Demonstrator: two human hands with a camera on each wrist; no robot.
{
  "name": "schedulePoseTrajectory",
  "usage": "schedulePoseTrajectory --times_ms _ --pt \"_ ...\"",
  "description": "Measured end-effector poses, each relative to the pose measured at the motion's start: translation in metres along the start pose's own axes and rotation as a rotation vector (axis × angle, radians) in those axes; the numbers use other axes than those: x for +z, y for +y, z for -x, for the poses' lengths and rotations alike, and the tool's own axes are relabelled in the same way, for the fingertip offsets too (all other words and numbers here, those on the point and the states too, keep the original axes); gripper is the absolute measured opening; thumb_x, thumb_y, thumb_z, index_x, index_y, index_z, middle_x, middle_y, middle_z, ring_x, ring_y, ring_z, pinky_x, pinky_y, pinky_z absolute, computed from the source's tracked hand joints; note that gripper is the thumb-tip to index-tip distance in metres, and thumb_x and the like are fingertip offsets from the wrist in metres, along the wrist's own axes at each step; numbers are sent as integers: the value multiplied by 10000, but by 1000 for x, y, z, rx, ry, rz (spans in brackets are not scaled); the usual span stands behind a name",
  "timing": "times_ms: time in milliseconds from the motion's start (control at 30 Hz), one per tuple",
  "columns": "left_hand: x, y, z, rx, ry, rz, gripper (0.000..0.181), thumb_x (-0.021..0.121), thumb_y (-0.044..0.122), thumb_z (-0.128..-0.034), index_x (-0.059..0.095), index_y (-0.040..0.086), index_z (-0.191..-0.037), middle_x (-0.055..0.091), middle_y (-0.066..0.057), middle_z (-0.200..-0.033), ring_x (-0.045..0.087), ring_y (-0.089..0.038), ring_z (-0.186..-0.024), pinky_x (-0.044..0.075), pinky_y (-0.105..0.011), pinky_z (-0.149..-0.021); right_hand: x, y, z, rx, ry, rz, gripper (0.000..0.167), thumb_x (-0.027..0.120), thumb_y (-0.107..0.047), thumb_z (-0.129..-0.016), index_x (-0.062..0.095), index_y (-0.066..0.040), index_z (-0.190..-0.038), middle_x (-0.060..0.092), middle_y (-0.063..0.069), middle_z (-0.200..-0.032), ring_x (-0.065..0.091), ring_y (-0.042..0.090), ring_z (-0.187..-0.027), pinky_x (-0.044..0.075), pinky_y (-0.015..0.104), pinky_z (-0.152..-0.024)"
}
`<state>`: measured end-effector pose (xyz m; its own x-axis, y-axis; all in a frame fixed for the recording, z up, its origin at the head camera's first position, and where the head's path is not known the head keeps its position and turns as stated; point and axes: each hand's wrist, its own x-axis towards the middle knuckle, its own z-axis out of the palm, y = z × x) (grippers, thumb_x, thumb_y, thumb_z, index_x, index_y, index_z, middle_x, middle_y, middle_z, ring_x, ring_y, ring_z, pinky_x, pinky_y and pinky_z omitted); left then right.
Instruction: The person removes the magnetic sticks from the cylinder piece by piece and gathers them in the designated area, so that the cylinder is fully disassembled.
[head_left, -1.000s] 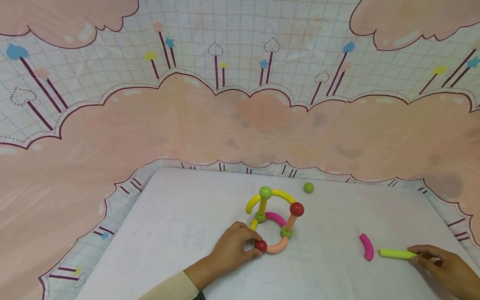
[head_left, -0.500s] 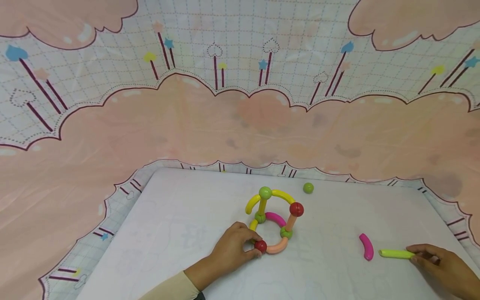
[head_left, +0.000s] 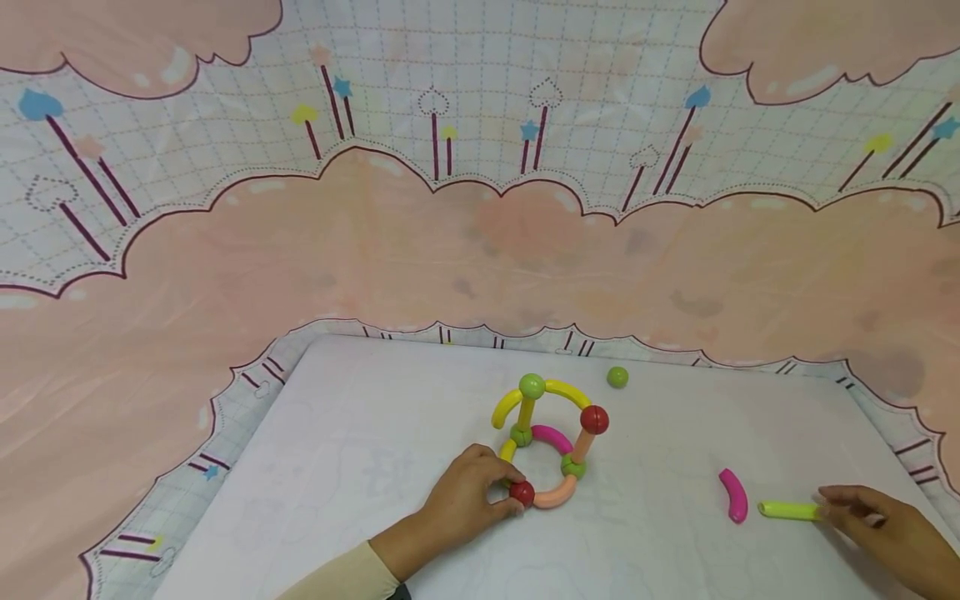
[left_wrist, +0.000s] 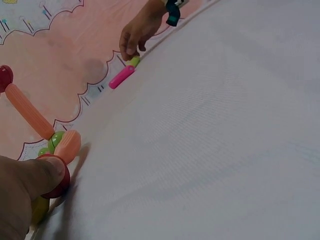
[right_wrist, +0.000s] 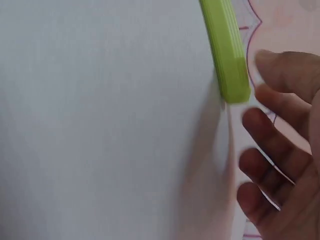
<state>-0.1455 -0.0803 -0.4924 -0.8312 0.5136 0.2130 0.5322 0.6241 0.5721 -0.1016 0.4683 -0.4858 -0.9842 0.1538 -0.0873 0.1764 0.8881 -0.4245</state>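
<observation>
My left hand (head_left: 468, 498) pinches a red ball (head_left: 522, 494) at the near corner of a structure built from balls and rods. Its base ring joins yellow, magenta (head_left: 552, 437) and peach curved rods (head_left: 556, 493) through green balls. Two upright rods carry a light green ball (head_left: 532, 386) and another red ball (head_left: 595, 420), linked by a yellow arc (head_left: 567, 392). At the right, my right hand (head_left: 888, 529) is beside the end of a lime-green stick (head_left: 789, 510). In the right wrist view a small gap separates thumb and fingertips from the stick (right_wrist: 227, 55).
A magenta curved rod (head_left: 733, 496) lies just left of the lime-green stick. One loose green ball (head_left: 618, 377) sits near the back of the white table (head_left: 360, 400). Behind the table hangs a patterned cloth (head_left: 450, 250).
My right hand's fingers have come off the lime-green stick, which lies a touch further right than a second ago. The left hand still holds the red ball in place.
</observation>
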Motion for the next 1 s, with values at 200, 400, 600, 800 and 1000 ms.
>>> schedulePoseTrajectory --times_ms 200,400,600,800,1000 --pt "0 -1 0 13 -6 -18 280 878 317 -827 779 232 -1075 658 230 -981 522 -59 -1009 494 -261 -889 -5 -40 -2 -46 116 25 493 677 -366 -994 658 82 -1199 692 242 -1064 599 323 -886 451 332 -645" --pt "-2 0 0 32 -17 -48 286 873 326 -833 775 234 -1086 666 225 -1004 528 -62 -1023 493 -263 -900 4 -103 3 -115 92 -47 418 654 -368 -1011 679 -10 -1226 693 102 -1037 570 263 -888 460 315 -655" --pt "-5 1 0 53 -31 -75 304 873 330 -832 767 225 -1097 684 197 -1042 538 -78 -1043 495 -273 -919 35 -164 13 -286 71 -148 238 725 -264 -975 720 -97 -1144 686 -60 -933 565 93 -752 497 246 -619" --pt "-5 -3 0 89 -2 -120 386 873 356 -828 741 186 -1149 694 133 -1145 584 -107 -1122 486 -330 -999 62 -210 16 -276 -50 -180 267 774 -251 -929 718 -112 -1151 675 -88 -927 569 106 -800 517 264 -702" --pt "-7 -10 2 58 35 -148 501 886 446 -788 688 172 -1158 655 69 -1192 572 -161 -1164 445 -418 -1040 83 -240 16 -207 -114 -184 456 828 -313 -873 676 -120 -1258 683 -68 -1020 596 152 -922 538 390 -840"
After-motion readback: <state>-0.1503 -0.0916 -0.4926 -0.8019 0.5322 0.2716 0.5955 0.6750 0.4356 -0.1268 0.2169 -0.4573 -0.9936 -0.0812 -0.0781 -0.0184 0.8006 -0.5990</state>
